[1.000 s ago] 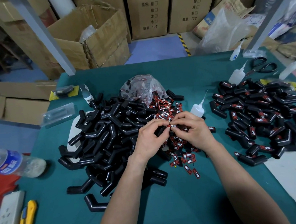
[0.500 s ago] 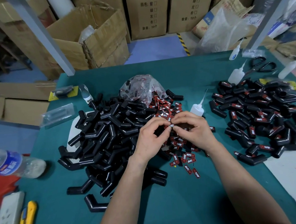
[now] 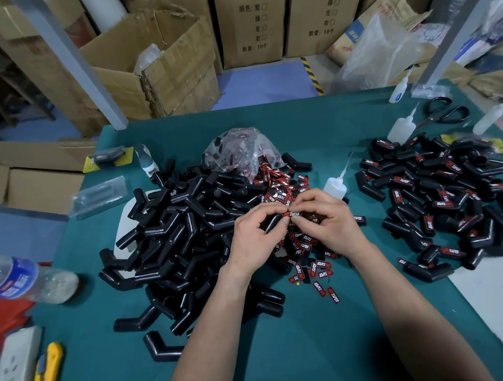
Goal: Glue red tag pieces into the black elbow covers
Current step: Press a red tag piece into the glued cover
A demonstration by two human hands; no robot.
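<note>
A heap of bare black elbow covers (image 3: 183, 237) is lying on the left of the teal counter (image 3: 311, 347). Just right of it, the left hand (image 3: 254, 239) is gripping one elbow cover (image 3: 272, 224), its fingers (image 3: 261, 213) curled tight around it. The cover's visible leg is slanting from lower left up to the right. The right hand (image 3: 330, 224) is pinching a red tag (image 3: 292, 214) against that upper end, the tag's long axis running left to right. Behind the hands, a clear bag (image 3: 242, 150) is holding tags, with loose tags (image 3: 282, 183) lying at its mouth. Tagged covers (image 3: 443, 203) are piled far right.
</note>
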